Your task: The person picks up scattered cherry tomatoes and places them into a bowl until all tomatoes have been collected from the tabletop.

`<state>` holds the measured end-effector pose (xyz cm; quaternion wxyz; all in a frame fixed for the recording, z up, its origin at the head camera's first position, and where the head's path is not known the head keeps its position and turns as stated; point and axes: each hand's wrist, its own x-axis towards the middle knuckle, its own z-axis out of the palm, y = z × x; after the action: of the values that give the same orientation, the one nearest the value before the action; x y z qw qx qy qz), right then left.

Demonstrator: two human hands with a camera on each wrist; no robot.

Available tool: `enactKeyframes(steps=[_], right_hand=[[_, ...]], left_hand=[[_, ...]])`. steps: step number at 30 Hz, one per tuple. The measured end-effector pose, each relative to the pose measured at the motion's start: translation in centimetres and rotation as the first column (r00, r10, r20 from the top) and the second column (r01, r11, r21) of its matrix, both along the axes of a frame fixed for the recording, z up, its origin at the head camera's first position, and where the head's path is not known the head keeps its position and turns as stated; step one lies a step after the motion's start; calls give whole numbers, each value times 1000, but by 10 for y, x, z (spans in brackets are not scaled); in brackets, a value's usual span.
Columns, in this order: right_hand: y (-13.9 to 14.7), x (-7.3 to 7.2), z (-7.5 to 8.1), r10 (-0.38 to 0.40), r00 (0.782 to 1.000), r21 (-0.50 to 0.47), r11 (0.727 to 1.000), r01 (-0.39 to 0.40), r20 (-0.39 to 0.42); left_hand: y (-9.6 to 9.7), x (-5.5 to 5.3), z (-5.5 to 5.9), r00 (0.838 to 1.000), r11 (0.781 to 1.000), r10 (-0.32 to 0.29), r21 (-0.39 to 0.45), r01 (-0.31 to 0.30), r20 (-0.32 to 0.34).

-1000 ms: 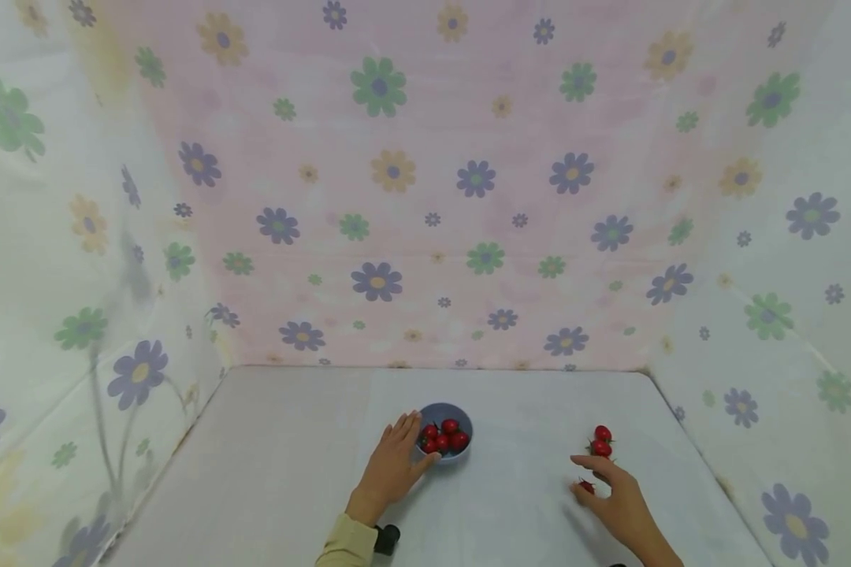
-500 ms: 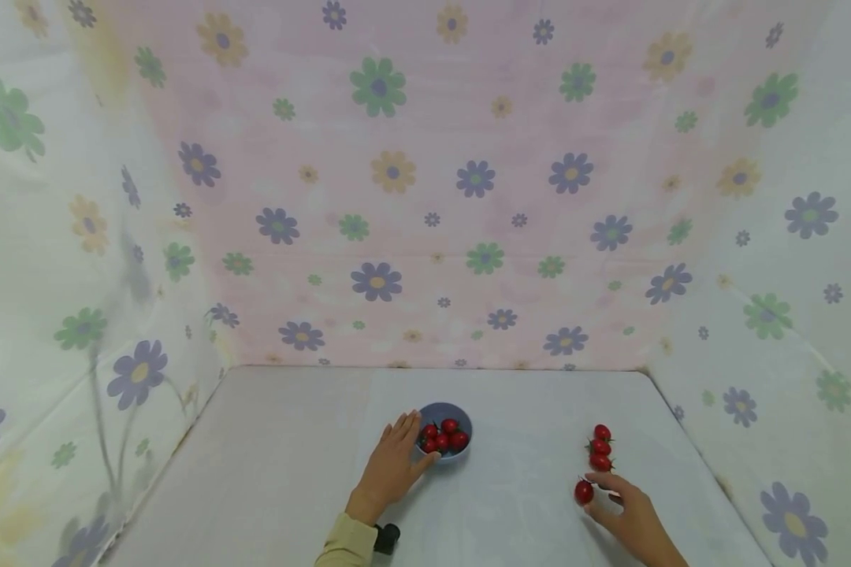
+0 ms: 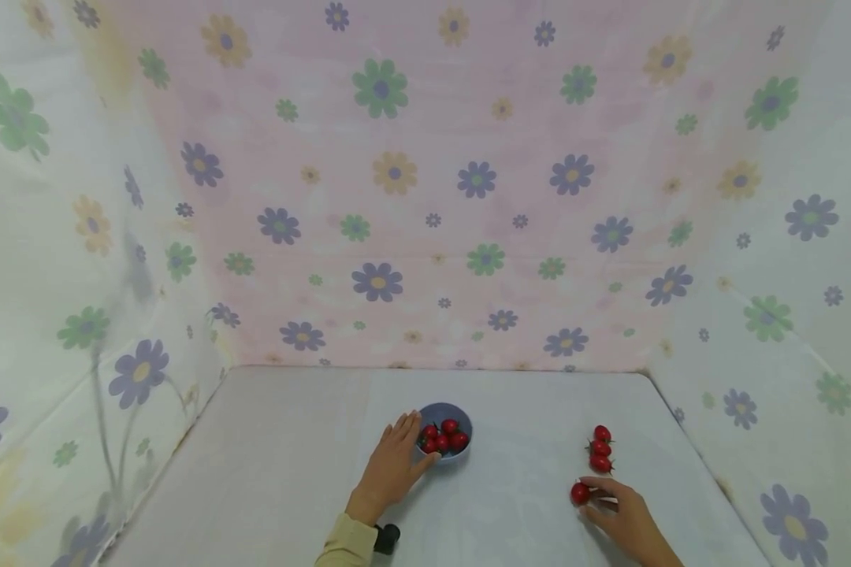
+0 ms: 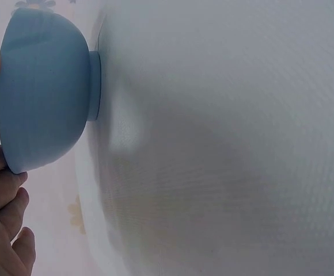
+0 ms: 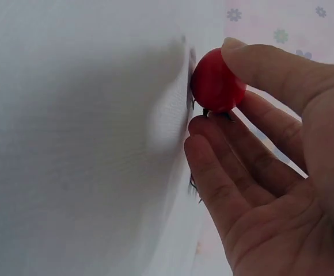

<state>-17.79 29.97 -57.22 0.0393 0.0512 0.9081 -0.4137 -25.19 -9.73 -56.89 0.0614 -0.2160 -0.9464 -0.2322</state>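
Note:
A small blue bowl point(image 3: 461, 413) holding several red cherry tomatoes point(image 3: 443, 442) stands upright on the white table. My left hand point(image 3: 392, 466) holds its rim, with the fingers on the left side and the thumb at the near side; the left wrist view shows the bowl's outer wall point(image 4: 43, 92) between thumb and index finger. To the right, my right hand point(image 3: 626, 512) pinches a single cherry tomato point(image 3: 580, 494) by thumb and fingertips. Seen from the right wrist, this tomato point(image 5: 216, 83) is close to the tabletop, its green stem toward the fingers.
Just beyond the right hand, 3 more cherry tomatoes point(image 3: 600, 449) lie in a short row. Flower-patterned cloth walls point(image 3: 440, 236) enclose the table point(image 3: 291, 441) at the back and both sides.
My right hand has shifted from over the near tomato to its right side and taken hold of it; the tomato has moved slightly left. The left hand and bowl have stayed put.

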Motion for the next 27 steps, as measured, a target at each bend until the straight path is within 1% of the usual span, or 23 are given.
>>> enactKeyframes(steps=[5, 12, 16, 19, 27], right_hand=[[-4, -4, 0, 2, 1000, 7, 1000, -2, 3], [-10, -8, 1, 3, 1000, 24, 1000, -3, -14], [-10, -8, 2, 8, 1000, 21, 1000, -7, -25], [-11, -7, 3, 7, 999, 10, 1000, -7, -32], [-13, -6, 3, 21, 999, -29, 999, -21, -29]], left_hand=[[0, -1, 0, 1000, 1000, -3, 10, 3, 8], [0, -2, -1, 1000, 1000, -6, 15, 6, 11], [0, -2, 0, 1000, 1000, -3, 5, 3, -5], [1, -1, 1, 1000, 1000, -5, 3, 5, -21], [0, 0, 3, 1000, 1000, -5, -1, 5, -14]])
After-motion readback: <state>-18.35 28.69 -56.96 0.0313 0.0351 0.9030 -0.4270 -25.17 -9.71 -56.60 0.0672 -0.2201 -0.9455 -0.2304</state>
